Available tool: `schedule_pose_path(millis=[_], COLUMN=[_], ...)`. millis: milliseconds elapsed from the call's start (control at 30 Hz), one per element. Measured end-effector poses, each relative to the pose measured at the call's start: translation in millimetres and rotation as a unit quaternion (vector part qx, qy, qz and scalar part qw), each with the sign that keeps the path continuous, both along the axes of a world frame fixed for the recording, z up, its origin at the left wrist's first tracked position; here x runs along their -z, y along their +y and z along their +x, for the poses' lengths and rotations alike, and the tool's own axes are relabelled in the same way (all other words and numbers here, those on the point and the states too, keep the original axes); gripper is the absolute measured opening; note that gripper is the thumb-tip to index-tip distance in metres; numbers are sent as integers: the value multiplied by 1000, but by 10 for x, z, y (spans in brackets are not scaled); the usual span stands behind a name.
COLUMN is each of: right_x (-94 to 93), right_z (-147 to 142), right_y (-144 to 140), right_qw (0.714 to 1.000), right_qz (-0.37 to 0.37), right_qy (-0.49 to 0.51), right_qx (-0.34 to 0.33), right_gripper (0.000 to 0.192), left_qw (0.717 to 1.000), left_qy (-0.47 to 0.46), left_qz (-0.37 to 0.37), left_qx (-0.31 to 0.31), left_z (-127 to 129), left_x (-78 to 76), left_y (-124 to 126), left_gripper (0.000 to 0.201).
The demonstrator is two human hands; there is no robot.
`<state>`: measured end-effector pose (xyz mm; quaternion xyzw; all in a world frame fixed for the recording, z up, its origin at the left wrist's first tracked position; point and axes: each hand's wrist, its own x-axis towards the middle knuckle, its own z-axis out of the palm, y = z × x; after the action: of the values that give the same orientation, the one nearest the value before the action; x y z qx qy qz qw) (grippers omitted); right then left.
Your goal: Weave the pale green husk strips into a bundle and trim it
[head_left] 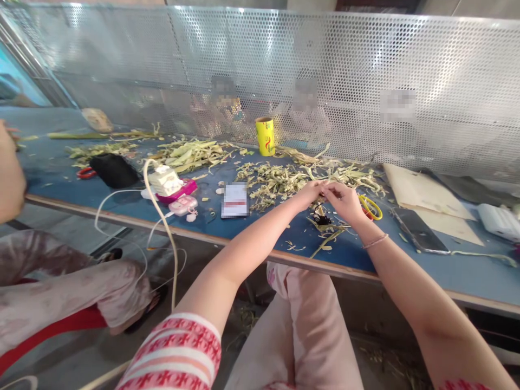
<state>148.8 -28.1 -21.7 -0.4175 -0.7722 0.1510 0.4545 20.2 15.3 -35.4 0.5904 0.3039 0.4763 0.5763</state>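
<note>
My left hand (310,195) and my right hand (342,199) meet above the blue table, fingertips pinched together. Whatever lies between the fingers is too small and covered to make out. Just below them is a small tangle of black cord (322,218), among pale dried plant strips (331,241). Behind and to the left of the hands spreads a pile of shredded dry plant pieces (280,181). Yellow-and-red loop handles (371,207), perhaps of scissors, show beside my right hand, partly hidden by it.
A yellow tube (265,138) stands near the perforated metal screen (341,70). Leftward lie a printed card (234,200), a plug adapter (166,181) with cables, and a black pouch (114,170). On the right are a phone (420,232) and cardboard (426,189). Another person's legs (77,287) are at left.
</note>
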Motion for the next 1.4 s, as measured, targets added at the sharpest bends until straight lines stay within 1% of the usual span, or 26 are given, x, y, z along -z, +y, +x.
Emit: schedule_pose_path(millis=[133, 267, 500, 567, 667, 733, 867, 967, 1067, 1133, 1233, 1333, 1400], right_x=[-19, -31, -8, 1, 3, 2, 14, 19, 2, -16, -43, -57, -53], right_z=[13, 14, 21, 23, 23, 26, 43, 55, 56, 51, 42, 39, 42], right_y=[-6, -11, 29, 43, 57, 65, 89, 92, 74, 58, 40, 43, 66], right_qw=[998, 993, 992, 993, 991, 989, 990, 993, 991, 990, 990, 993, 997], right_qz=[2, 8, 17, 16, 5, 0, 21, 44, 64, 65, 53, 27, -17], right_qy=[-69, -118, -124, -118, -110, -113, -118, -107, -110, -119, -130, -112, -70], right_qx=[9, 12, 3, 26, 82, 93, 73, 34, 33, 34, 31, 30, 28], right_gripper=[24, 17, 7, 10, 20, 21, 13, 13, 13, 17, 29, 35, 38], left_qw=[997, 992, 989, 988, 986, 985, 983, 982, 979, 977, 981, 989, 992], left_qy=[-57, -82, -106, -112, -124, -139, -162, -162, -162, -170, -171, -139, -112], left_qz=[-53, -93, -92, -99, -104, -100, -89, -92, -116, -120, -88, -18, 34], left_qx=[7, 17, 40, 40, 26, 19, 9, -11, -38, -36, -22, -39, -56], left_z=[-11, -11, -34, -36, -31, -24, -16, -29, -58, -78, -94, -95, -99], left_x=[-51, -88, -103, -106, -110, -112, -124, -149, -187, -206, -200, -154, -120], left_y=[-36, -53, -64, -64, -66, -71, -85, -84, -78, -77, -66, -27, 4], left_gripper=[36, 38, 40, 38, 35, 33, 32, 31, 31, 31, 33, 38, 39])
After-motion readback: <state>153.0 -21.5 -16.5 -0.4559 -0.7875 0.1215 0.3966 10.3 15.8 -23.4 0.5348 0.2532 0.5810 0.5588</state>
